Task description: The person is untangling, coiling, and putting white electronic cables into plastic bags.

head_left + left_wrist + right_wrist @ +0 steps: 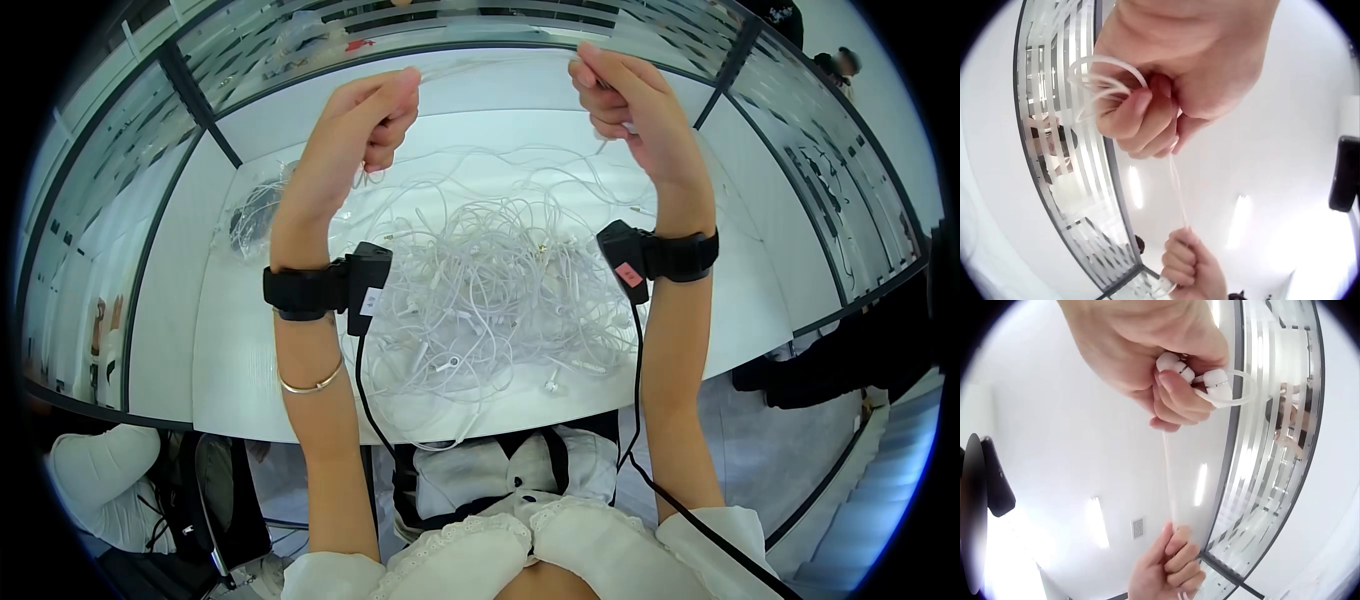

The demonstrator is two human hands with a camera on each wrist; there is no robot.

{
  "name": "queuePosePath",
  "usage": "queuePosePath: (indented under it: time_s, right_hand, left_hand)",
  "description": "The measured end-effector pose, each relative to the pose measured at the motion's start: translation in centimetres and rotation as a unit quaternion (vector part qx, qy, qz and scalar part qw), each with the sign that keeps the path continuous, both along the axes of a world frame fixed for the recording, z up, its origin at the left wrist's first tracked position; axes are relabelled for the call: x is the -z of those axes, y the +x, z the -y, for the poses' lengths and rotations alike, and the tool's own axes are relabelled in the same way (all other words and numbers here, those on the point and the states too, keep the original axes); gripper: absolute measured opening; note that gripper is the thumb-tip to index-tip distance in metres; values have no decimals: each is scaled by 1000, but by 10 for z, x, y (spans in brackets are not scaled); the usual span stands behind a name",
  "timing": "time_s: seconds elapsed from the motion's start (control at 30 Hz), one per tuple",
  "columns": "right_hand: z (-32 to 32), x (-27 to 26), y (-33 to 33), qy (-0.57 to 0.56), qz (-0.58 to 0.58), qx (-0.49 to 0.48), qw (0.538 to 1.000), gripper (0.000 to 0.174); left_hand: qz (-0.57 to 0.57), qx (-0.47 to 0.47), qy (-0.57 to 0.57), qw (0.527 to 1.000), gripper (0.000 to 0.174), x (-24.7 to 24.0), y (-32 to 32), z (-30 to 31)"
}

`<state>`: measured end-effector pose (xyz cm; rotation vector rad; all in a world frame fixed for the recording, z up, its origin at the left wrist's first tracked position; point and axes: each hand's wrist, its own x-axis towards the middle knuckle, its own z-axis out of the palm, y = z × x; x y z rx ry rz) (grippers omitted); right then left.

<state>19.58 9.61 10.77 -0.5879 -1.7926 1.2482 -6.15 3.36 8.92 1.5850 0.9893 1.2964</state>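
Note:
Both hands are raised above the far side of the table, a white cable (490, 66) stretched between them. My left hand (365, 125) curls its fingers round one end, and white loops (1100, 78) stick out of that fist in the left wrist view. At the other end my right hand (630, 110) grips the cable; white earbuds (1215, 386) poke out between its fingers in the right wrist view. Below the hands lies a tangled heap of white earphone cables (500, 290) on the white table (240, 370).
A clear plastic bag (255, 215) with cables lies at the table's left. Low white panels and striped glass partitions (90, 250) surround the table. Another person's white sleeve (105, 470) shows at lower left, and dark clothing (850, 360) at right.

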Motion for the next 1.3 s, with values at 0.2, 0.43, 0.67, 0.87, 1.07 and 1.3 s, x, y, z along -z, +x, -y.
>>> queuePosePath:
  time_s: [0.2, 0.43, 0.67, 0.87, 1.07, 1.3]
  right_hand:
    - [11, 5, -29, 22, -92, 36, 995, 34]
    - [33, 13, -62, 250, -33, 115, 961, 28]
    - [37, 12, -61, 330, 64, 153, 929, 23]
    - [34, 15, -58, 363, 119, 146, 913, 19]
    - [35, 22, -61, 469, 190, 203, 838, 14]
    - [40, 28, -69, 508, 229, 221, 801, 12]
  left_hand:
    - [-1, -80, -5, 997, 40, 21, 20, -22]
    - [7, -47, 20, 999, 44, 25, 49, -14]
    - [75, 88, -64, 991, 30, 13, 46, -5]
    - [93, 108, -53, 988, 35, 7, 42, -2]
    - [74, 40, -65, 994, 41, 15, 46, -6]
    - [103, -99, -20, 990, 41, 26, 49, -12]
